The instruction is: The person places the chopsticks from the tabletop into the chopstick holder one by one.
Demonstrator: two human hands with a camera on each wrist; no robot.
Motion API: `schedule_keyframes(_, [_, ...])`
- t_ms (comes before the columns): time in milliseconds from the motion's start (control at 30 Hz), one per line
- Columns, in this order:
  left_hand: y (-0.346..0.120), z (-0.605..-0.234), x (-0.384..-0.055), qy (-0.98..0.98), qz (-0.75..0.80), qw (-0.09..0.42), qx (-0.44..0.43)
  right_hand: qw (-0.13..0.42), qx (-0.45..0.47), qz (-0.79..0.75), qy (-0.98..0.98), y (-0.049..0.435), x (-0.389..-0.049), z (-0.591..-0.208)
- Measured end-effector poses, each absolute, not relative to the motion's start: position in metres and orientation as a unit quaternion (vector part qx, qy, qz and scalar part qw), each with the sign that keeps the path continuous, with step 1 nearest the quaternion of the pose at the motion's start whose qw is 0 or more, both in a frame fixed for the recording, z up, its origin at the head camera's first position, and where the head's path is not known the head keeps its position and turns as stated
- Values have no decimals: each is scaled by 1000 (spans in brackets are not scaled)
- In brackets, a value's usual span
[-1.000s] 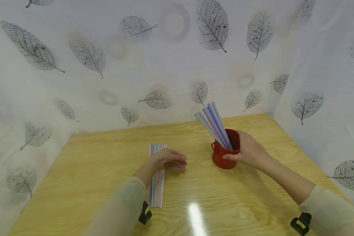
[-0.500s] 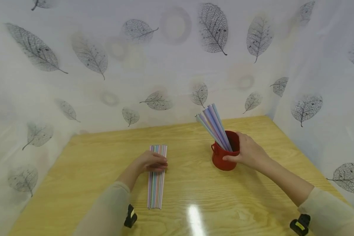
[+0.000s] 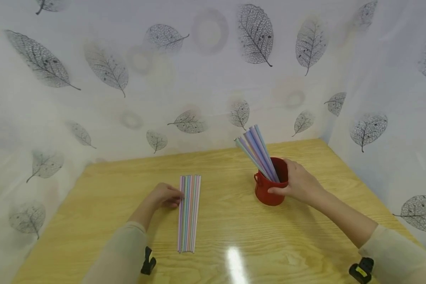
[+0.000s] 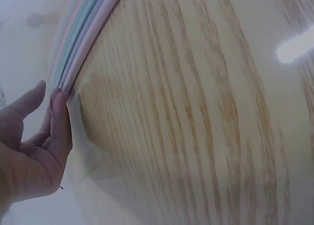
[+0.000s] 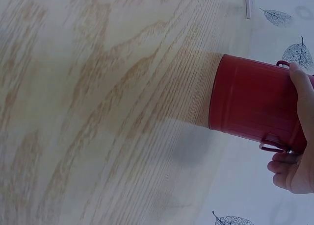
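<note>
Pastel straws (image 3: 189, 221) lie side by side in a flat row on the table. My left hand (image 3: 165, 195) is at the row's left edge. In the left wrist view its fingertips (image 4: 59, 101) touch or nearly touch the outermost straw, while the thumb stands apart. My right hand (image 3: 303, 185) grips the rim of a small red metal bucket (image 3: 268, 193), thumb in front and fingers on the far side. A bundle of pastel straws (image 3: 258, 153) leans to the left inside it. The right wrist view shows the bucket's side and small handle loops.
The wooden table (image 3: 227, 221) reaches back to a pale curtain (image 3: 213, 86) printed with leaves, which also hangs along both sides. Bare wood lies between the row of straws and the bucket. A light reflection shines near the front.
My left hand has drawn back leftward across the row of straws, from its right side to its left edge. My right hand and the bucket have stayed in place.
</note>
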State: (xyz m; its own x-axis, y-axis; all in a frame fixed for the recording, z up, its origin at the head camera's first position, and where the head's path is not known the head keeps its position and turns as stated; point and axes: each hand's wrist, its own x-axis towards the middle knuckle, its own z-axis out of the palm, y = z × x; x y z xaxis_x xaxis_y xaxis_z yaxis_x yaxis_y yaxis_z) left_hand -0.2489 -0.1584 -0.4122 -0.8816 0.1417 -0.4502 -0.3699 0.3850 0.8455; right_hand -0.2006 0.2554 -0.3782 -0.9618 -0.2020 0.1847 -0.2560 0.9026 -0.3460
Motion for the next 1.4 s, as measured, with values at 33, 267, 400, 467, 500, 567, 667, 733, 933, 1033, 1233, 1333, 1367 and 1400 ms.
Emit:
schedule_keyframes(33, [-160,-412,-249,803,546,228,-73,72,117,186,-973,255,-201,-379])
schedule_keyframes(267, [-160,-418,-250,841,495,199,-91,67,115,188,-973,255,-201,-379])
schedule_keyframes(400, [-154,-420,-254,874,442,181,-87,70,114,187,-973,255,-201,-379])
schedule_keyframes(467, [-151,-420,-255,886,420,177,-82,70,114,188,-973,255,-201,-379])
schedule_keyframes(500, [-150,-420,-255,889,414,177,-80,69,112,189,-973,255,-201,-379])
schedule_keyframes(567, [-148,-420,-256,891,410,178,-83,69,113,190,-973,255,-201,-379])
schedule_keyframes(667, [-146,-420,-257,883,422,181,-100,70,115,188,-973,256,-201,-379])
schedule_keyframes(733, [-147,-422,-258,875,434,186,-109,72,116,188,-973,256,-201,-380])
schedule_keyframes(933, [-148,-422,-259,856,458,205,-125,77,121,188,-972,256,-201,-380])
schedule_keyframes(1033, [-149,-419,-259,851,462,214,-126,79,123,191,-971,256,-201,-380])
schedule_keyframes(1233, [-152,-416,-257,832,493,234,-104,82,124,192,-970,256,-201,-380])
schedule_keyframes(1333, [-157,-416,-254,813,522,244,-85,83,127,191,-970,256,-201,-380])
schedule_keyframes(1367, [-159,-416,-253,805,534,246,-83,84,128,192,-970,256,-201,-380])
schedule_keyframes(1400, [-161,-416,-253,796,545,250,-80,84,127,192,-970,257,-200,-380])
